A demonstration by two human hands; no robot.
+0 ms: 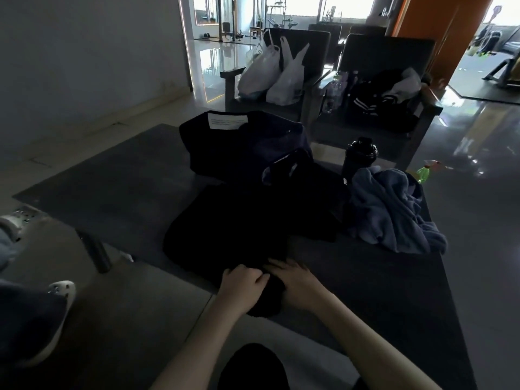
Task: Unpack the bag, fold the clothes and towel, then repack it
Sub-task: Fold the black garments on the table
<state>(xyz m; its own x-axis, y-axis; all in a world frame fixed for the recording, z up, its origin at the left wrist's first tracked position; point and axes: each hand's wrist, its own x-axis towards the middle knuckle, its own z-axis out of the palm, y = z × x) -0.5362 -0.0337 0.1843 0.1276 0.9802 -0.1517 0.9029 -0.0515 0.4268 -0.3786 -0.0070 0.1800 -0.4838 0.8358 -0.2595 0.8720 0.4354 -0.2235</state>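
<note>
**Both hands at the near hem of a black garment on the desk**

A black garment [225, 229] lies spread on the dark desk [112, 178], and its near end hangs slightly over the edge closest to the person. Both hands meet at that near end, almost touching each other. The left hand [242, 282] has its fingers [253, 273] curled into the cloth and grips a bunch of it. The right hand [294, 287] lies over the fabric just beside it with its fingers [277, 266] bent. The frame is too dark to tell whether they pinch the cloth or only rest on it.

Farther back on the desk sits the dark bag [242, 142], slumped, with a white label facing up near its far edge. A second dark garment [309, 187] lies crumpled between the bag and the spread garment and overlaps both. To the right a blue-grey towel [394, 212] is heaped unfolded near the desk's right edge. A black shaker bottle [360, 157] stands upright just behind it. A green bottle [425, 173] shows past the towel, low by the floor.

Behind the desk stand two armchairs. The left one [309, 40] holds white plastic bags [270, 74]. The right one [391, 49] holds a dark jacket [380, 101] with white stripes.
</note>
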